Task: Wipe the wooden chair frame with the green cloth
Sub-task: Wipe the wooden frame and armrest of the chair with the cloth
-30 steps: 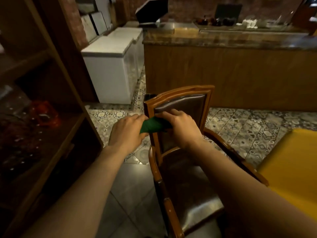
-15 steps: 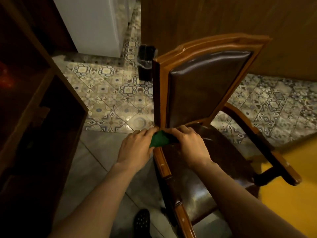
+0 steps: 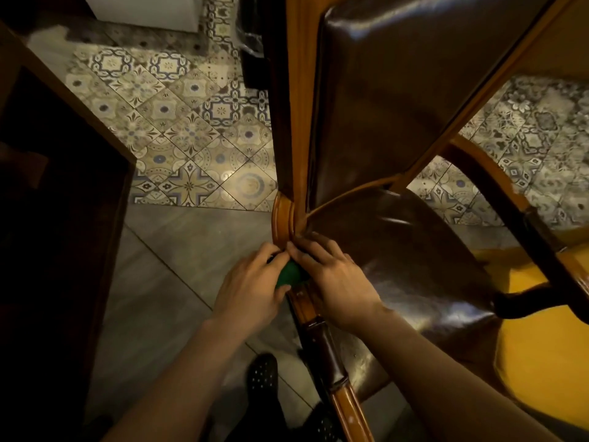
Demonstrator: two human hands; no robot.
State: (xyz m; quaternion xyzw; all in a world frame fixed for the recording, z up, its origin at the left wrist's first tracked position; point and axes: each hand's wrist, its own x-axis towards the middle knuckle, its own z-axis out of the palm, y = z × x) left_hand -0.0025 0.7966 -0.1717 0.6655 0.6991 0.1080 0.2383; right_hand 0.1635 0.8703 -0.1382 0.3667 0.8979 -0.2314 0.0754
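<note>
Both hands, left hand [image 3: 251, 290] and right hand [image 3: 336, 283], close around the green cloth [image 3: 288, 275], pressing it against the near-left wooden chair frame [image 3: 282, 218]; finger contact seems partly hidden.

The wooden chair frame [image 3: 282, 218] under my hands is polished and glossy, catching warm highlights. Its backrest [image 3: 398, 100] and seat [image 3: 414, 266] are smooth dark brown leather with a sheen. The green cloth [image 3: 288, 275] looks soft and matt. The floor [image 3: 191, 250] is patterned ceramic tile beside plain grey tile.
</note>
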